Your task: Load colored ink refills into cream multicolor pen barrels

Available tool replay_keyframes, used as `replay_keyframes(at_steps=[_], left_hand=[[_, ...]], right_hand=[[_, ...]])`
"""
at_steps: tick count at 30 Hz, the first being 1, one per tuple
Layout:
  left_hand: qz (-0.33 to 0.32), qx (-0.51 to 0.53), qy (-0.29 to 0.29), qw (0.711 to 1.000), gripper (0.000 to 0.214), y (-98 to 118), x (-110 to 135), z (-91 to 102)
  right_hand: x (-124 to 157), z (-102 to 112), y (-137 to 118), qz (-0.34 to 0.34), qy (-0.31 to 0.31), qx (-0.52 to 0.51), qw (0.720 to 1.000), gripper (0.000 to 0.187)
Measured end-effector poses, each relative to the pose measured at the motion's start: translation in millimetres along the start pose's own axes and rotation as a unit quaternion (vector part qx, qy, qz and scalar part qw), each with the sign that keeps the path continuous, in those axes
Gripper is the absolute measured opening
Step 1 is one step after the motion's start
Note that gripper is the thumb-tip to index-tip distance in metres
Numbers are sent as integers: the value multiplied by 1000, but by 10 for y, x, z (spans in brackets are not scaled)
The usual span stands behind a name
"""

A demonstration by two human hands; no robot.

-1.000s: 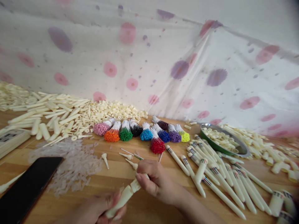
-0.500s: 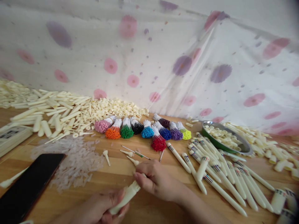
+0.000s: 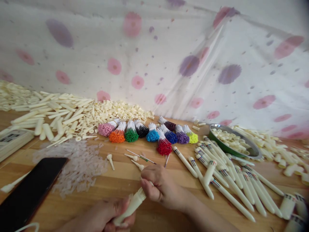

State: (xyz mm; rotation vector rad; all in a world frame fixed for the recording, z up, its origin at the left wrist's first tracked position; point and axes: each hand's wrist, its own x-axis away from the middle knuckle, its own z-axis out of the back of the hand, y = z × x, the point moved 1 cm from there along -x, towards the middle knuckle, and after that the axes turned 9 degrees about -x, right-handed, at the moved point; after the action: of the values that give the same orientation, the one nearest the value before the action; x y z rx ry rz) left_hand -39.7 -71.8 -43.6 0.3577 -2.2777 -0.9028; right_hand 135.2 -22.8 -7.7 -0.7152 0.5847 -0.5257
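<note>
A cream plastic pen barrel [image 3: 131,207] slants up to the right between my hands, low in the middle of the head view. My left hand [image 3: 113,212] is closed around its lower part. At the upper end, the thumb and curled fingers of my right hand [image 3: 156,184] grip the barrel's top; exactly what is pinched there is hidden. Just beyond my right hand lie small cream cone-shaped parts [image 3: 138,165] and a few loose thin refills [image 3: 145,157]. Bundles of coloured refills, among them a red bundle [image 3: 164,144], stand farther back.
Many multicolour pens [image 3: 231,183] lie on the right, beside a green-sided metal bowl [image 3: 253,156] of cream parts. Clear plastic pieces [image 3: 74,167] and a black phone [image 3: 31,193] are on the left. Cream parts [image 3: 72,112] are heaped along the flower-patterned sheet [image 3: 96,58].
Both hands keep their grip on the pen barrel, which stays in nearly the same place and tilt. The view has shifted slightly, and a white cable now shows at lower left.
</note>
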Motion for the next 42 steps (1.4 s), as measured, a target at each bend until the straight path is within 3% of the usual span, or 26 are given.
replay_keyframes(at_steps=[5,9,13,17,22,29,42], left_hand=[[41,84,-106,990,49,-7,7,-44],[45,103,-136,984,48,6,-6,-43],[43,110,-128,985,47,10,-19,-29],[16,98,-91,991,46,24,-9,-19],[-18,85,-33,996,48,59,10,-27],[9,106,-83,991,48,65,7,4],[-9,-16,29,999,58,58,-17,-75]], right_hand=[[-46,55,-55,69,-18,9,997,25],[-59,126,-105,80,-37,-8,996,24],[-20,202,-127,63,-64,-8,996,21],[20,259,-158,-23,-79,-49,995,14],[11,243,-196,-95,-52,-120,987,14],[7,210,-152,-99,-63,-182,976,8],[-17,202,-187,-155,-41,-65,985,22]])
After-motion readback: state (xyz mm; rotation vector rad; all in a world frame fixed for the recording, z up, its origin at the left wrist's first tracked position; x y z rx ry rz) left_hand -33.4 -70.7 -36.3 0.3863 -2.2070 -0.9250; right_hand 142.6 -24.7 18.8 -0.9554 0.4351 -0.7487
